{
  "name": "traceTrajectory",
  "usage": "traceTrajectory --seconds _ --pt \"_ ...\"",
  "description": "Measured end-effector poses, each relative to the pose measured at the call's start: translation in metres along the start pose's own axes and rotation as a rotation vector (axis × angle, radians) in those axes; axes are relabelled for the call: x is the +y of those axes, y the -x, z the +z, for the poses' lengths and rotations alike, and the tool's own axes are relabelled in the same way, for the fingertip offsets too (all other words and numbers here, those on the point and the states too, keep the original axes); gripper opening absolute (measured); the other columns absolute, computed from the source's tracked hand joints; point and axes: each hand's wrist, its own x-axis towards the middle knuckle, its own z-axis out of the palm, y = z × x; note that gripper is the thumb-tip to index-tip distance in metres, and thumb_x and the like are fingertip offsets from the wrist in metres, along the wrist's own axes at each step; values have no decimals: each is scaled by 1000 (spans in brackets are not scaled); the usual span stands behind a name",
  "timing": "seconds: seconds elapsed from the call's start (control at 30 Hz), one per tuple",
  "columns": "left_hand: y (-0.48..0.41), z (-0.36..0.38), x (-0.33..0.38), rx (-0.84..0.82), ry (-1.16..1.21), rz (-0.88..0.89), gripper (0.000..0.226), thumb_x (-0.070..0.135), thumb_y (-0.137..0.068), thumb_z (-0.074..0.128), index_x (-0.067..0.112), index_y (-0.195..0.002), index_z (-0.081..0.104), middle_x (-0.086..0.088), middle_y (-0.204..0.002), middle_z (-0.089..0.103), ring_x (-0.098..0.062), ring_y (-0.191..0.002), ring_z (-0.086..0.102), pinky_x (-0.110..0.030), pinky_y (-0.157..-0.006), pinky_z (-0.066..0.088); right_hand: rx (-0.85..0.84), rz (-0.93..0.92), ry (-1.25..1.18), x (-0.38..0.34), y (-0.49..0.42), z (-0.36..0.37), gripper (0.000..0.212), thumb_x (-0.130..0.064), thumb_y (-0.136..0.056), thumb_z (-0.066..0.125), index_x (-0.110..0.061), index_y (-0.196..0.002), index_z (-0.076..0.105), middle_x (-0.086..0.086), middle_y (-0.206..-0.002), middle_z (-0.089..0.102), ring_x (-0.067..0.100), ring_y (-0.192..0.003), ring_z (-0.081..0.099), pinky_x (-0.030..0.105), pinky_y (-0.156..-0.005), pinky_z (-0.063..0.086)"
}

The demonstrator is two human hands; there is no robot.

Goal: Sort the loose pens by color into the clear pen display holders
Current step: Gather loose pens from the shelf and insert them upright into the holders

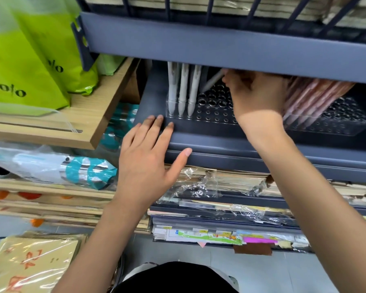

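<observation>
Right hand (256, 96) is reaching in under the upper shelf (220, 49), its grip pinching a pale grey pen (212, 81) by the top end. The pen is tilting, tip pointing down-left at the holes of the left clear holder (211, 117); can't tell if it's touching. Three white pens (183, 87) are standing upright, side by side, in the holder's left-end holes. Left hand (145, 157) is resting flat on the front edge of the grey shelf (199, 134), fingers straight, grip holding nothing, fingertips just in front of the holder's front-left corner. A second clear holder (342, 121) is sitting toward the shelf's right end, with a bunch of pink pens (311, 98) leaning in its left part, partly hidden behind the right wrist. A green bag (30, 60) is sitting on a wooden board (93, 115) at left. Plastic-wrapped paper stacks (220, 180) are lying under the shelf.
</observation>
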Motion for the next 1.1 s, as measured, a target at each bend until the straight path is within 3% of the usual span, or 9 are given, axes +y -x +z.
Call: traceTrajectory --seconds 0.07,0.2,0.3,0.43,0.6,0.73,0.83,0.97,1.1 --pt "0 0 0 8 -2 6 65 58 -98 39 9 -136 58 -13 -145 53 -28 -139 43 -44 -115 27 21 -80 112 -6 -2 3 26 -28 -89 59 -8 -101 69 12 -110 69 31 -116 56 36 -106 36" --pt "0 1 -1 18 -8 10 64 57 -99 38 9 -136 57 -13 -145 53 -28 -139 42 -43 -115 26 -16 -235 336 -18 -7 7 36 -23 -96 51 -8 -127 59 13 -136 56 30 -131 43 27 -106 19" --pt "1 2 -2 34 -7 26 63 56 -99 38 8 -136 58 -14 -144 53 -29 -139 43 -43 -115 26 -114 -251 455 -20 -13 13 33 -23 -98 45 -7 -125 57 15 -134 56 31 -125 46 28 -99 23" --pt "2 4 -3 56 -15 40 62 56 -100 39 8 -135 58 -14 -143 54 -30 -138 44 -44 -114 28 -172 -254 490 -19 -10 17 43 -30 -98 47 -8 -135 49 15 -144 47 33 -134 38 32 -108 22" --pt "1 5 -3 65 -14 55 60 54 -100 41 6 -133 59 -15 -141 55 -30 -136 45 -46 -111 31 -168 -195 449 -9 -11 16 38 -37 -95 50 -10 -120 62 12 -126 63 32 -121 52 34 -103 35" --pt "1 -3 -1 -15 21 37 58 51 -100 40 8 -135 57 -15 -144 53 -30 -138 42 -46 -113 26 -96 -163 341 -10 -3 2 25 -35 -93 55 -14 -91 67 3 -94 71 23 -100 62 23 -82 33" --pt "3 -11 1 7 202 44 41 35 -97 53 9 -126 64 -10 -136 60 -27 -134 48 -49 -115 29 -124 -67 109 -10 9 -22 18 -26 -90 60 -12 -79 65 1 -79 70 17 -84 67 23 -77 45" --pt "18 -26 13 34 736 -75 24 26 -97 56 19 -115 69 10 -120 68 -15 -114 63 -42 -102 45 -199 -1 -182 5 42 -74 15 -18 -85 62 -24 -97 69 -3 -85 72 19 -80 70 40 -79 57" --pt "48 -30 40 35 1040 -191 16 28 -100 54 27 -107 68 4 -106 73 -18 -98 68 -26 -85 51 -176 66 -262 49 88 -135 12 -15 -90 65 -20 -99 71 2 -87 74 18 -78 71 29 -72 58"
